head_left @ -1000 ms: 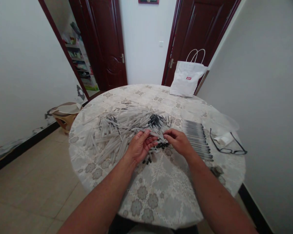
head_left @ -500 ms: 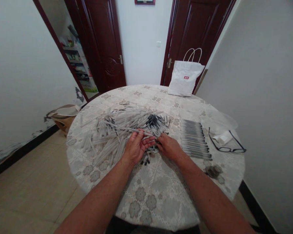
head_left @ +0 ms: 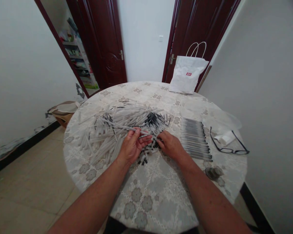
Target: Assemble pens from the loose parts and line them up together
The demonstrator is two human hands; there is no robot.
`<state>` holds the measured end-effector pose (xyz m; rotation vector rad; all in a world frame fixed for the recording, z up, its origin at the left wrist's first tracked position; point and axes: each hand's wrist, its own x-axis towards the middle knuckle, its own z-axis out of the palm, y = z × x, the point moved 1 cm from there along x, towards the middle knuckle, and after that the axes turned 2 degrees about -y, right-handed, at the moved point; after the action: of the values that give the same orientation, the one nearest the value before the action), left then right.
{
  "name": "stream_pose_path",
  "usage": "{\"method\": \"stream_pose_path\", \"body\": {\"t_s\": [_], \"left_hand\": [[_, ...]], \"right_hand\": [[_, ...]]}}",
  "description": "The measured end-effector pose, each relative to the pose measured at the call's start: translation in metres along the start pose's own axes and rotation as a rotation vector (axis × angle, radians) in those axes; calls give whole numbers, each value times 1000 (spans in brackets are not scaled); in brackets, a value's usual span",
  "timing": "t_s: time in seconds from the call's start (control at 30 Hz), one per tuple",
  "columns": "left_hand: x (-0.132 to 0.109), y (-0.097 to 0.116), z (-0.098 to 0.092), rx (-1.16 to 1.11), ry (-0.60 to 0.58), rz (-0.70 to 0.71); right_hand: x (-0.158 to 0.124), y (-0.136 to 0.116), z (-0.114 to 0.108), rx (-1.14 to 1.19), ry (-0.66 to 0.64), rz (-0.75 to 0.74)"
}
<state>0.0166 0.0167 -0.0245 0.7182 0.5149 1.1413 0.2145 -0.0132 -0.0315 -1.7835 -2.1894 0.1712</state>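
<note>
Between the thumb and fingers of my left hand (head_left: pixel 133 145) lies a thin translucent white pen barrel (head_left: pixel 122 126), slanting up to the left over the pile. Its right end points toward my right hand (head_left: pixel 170 145). The right thumb and fingers are pinched together; whatever they hold is too small to make out. Beyond and beneath both hands spreads a loose pile of whitish pen barrels (head_left: pixel 109 146), with dark-tipped pen parts (head_left: pixel 152 118) bunched in it. Small black and clear caps (head_left: pixel 143 161) lie just below my hands.
Right of my hands, a neat row of pens with dark ends (head_left: pixel 196 139) lies on the patterned tablecloth (head_left: pixel 146 195). Glasses (head_left: pixel 229 150), a white roll (head_left: pixel 226 138) and a small dark round object (head_left: pixel 213 173) are farther right. A white paper bag (head_left: pixel 187 76) stands at the back.
The view has shifted slightly. My left hand with the barrel has drawn a little left, and a wider gap shows between its fingers and my right hand.
</note>
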Motion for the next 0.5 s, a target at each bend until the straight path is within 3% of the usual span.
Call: {"method": "stream_pose_path", "body": {"t_s": [0.17,0.3,0.5], "left_hand": [[1,1,0,17,14,9],[1,1,0,22,22,16],[0,2,0,59,-30,9]], "right_hand": [[-2,-7,-8,-7,-51,6],[-5,-16,-15,-49,-181,-39],[-6,-27,-14,-160,-290,28]]}}
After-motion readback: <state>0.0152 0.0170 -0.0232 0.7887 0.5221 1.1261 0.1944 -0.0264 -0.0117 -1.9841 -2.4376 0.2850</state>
